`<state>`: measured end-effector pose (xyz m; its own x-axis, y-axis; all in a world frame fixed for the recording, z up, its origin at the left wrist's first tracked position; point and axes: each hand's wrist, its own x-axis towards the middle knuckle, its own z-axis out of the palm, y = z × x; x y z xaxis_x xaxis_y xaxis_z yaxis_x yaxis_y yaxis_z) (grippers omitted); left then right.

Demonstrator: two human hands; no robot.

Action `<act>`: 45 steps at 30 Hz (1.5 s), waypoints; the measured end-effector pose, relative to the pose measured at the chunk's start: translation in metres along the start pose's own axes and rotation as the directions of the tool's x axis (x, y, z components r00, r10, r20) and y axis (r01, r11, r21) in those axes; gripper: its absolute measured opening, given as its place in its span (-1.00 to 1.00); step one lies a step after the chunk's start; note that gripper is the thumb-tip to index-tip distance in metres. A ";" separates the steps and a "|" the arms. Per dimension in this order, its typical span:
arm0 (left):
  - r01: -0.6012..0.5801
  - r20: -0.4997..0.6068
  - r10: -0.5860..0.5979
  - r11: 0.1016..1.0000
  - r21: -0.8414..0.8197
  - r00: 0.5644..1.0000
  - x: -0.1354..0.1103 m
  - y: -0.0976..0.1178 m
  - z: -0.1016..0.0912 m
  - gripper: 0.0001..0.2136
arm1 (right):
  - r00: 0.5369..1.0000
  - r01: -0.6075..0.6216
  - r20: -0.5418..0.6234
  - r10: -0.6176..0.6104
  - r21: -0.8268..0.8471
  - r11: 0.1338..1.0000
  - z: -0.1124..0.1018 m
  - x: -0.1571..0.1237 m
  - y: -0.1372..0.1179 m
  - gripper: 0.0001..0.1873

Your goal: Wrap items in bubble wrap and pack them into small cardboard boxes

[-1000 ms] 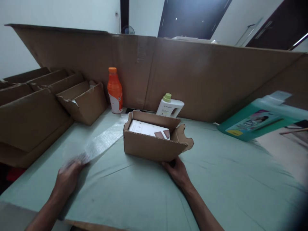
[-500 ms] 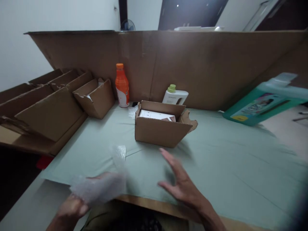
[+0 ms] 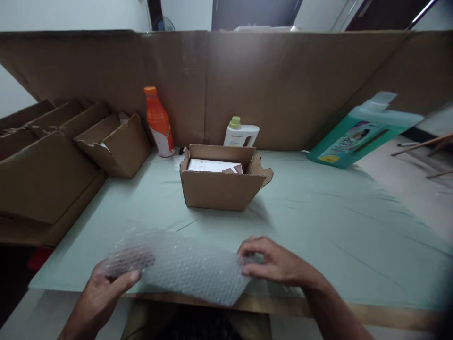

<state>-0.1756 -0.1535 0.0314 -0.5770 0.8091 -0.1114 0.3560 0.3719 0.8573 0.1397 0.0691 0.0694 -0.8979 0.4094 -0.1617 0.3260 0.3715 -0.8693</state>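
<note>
A sheet of clear bubble wrap is stretched over the near edge of the table. My left hand grips its left end, fingers closed round it. My right hand pinches its right end. Beyond them, mid-table, stands a small open cardboard box with a white flat item lying inside.
The table has a pale green cover. An orange bottle and a white bottle with a green cap stand at the cardboard back wall. Several folded cartons lie at left. A teal jug leans at right.
My left hand drew the bubble wrap from beside the box to the near edge. My right hand left the box and took hold of the wrap's right end, now spread out.
</note>
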 end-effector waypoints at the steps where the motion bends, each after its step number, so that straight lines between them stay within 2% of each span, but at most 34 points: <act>1: 0.012 0.032 -0.011 1.000 -0.017 0.999 0.010 0.006 0.010 -0.65 | 0.994 -0.069 -0.085 0.064 -0.058 0.996 -0.012 -0.002 0.001 -0.82; 3: 0.053 0.147 -0.047 0.998 -0.040 0.988 0.027 0.014 0.029 -0.63 | 0.958 -0.192 -0.247 0.145 -0.179 0.965 -0.028 0.000 0.010 -0.82; 5: 0.112 0.245 -0.102 0.993 -0.029 0.964 0.039 0.013 0.042 -0.58 | 0.890 -0.281 -0.436 0.132 -0.298 0.913 -0.034 0.004 0.031 -0.77; 6: 0.136 0.243 -0.130 0.991 -0.010 0.961 0.043 0.009 0.045 -0.53 | 0.847 -0.311 -0.522 0.100 -0.333 0.890 -0.035 0.005 0.044 -0.74; 8: 0.146 0.118 -0.150 0.988 0.044 0.982 0.049 0.000 0.044 -0.37 | 0.760 -0.343 -0.648 0.056 -0.326 0.881 -0.034 0.005 0.070 -0.71; 10: 0.092 -0.031 -0.090 0.991 0.100 0.995 0.057 -0.003 0.042 -0.32 | 0.715 -0.342 -0.694 0.084 -0.242 0.908 -0.034 0.006 0.086 -0.64; 12: -0.014 -0.047 0.019 0.994 0.113 0.999 0.072 0.005 0.049 -0.35 | 0.726 -0.309 -0.676 0.125 -0.160 0.937 -0.036 0.014 0.092 -0.48; 14: -0.150 0.012 0.150 0.987 0.054 0.989 0.094 0.020 0.068 -0.31 | 0.767 -0.245 -0.629 0.132 -0.097 0.965 -0.038 0.029 0.090 -0.33; 17: -0.296 0.108 0.304 0.951 -0.083 0.946 0.132 0.044 0.105 -0.25 | 0.806 -0.189 -0.571 0.156 0.001 0.982 -0.043 0.057 0.085 -0.40; 20: -0.276 0.127 0.294 0.950 -0.146 0.947 0.163 0.054 0.129 -0.42 | 0.807 -0.194 -0.565 0.175 0.026 0.981 -0.051 0.080 0.089 -0.49; 23: -0.232 0.072 0.245 0.960 -0.155 0.967 0.185 0.055 0.133 -0.52 | 0.798 -0.195 -0.581 0.158 -0.001 0.981 -0.061 0.098 0.098 -0.49; 30: -0.303 0.015 0.315 0.923 -0.237 0.949 0.222 0.062 0.142 -0.49 | 0.779 -0.141 -0.620 0.093 -0.028 0.990 -0.083 0.138 0.105 -0.39; 33: -0.333 0.018 0.343 0.923 -0.194 0.939 0.214 0.057 0.139 -0.42 | 0.797 -0.184 -0.595 0.100 -0.082 0.979 -0.085 0.123 0.107 -0.38; 35: -0.320 0.015 0.321 0.947 -0.039 0.947 0.193 0.043 0.128 -0.38 | 0.809 -0.231 -0.581 0.089 -0.175 0.957 -0.078 0.092 0.113 -0.39; 37: -0.326 0.051 0.323 0.927 0.182 0.945 0.163 0.024 0.112 -0.40 | 0.817 -0.296 -0.571 0.079 -0.299 0.907 -0.065 0.049 0.120 -0.42; 39: -0.370 0.114 0.354 0.851 0.372 0.928 0.128 0.003 0.095 -0.53 | 0.812 -0.359 -0.578 0.084 -0.380 0.852 -0.046 0.005 0.125 -0.53; 41: -0.398 0.157 0.370 0.783 0.478 0.916 0.096 -0.012 0.082 -0.72 | 0.788 -0.395 -0.609 0.091 -0.386 0.834 -0.026 -0.031 0.124 -0.69; 43: -0.395 0.167 0.363 0.765 0.509 0.917 0.073 -0.019 0.074 -0.84 | 0.759 -0.394 -0.643 0.097 -0.336 0.855 -0.005 -0.054 0.114 -0.76; 45: -0.398 0.190 0.350 0.780 0.483 0.917 0.061 -0.017 0.068 -0.90 | 0.736 -0.375 -0.666 0.125 -0.246 0.894 0.016 -0.067 0.099 -0.76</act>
<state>-0.1664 -0.0793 -0.0242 -0.2648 0.9589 0.1019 0.8621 0.1880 0.4706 0.2275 0.0647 -0.0135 -0.4228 0.9024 0.0832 0.7007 0.3838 -0.6014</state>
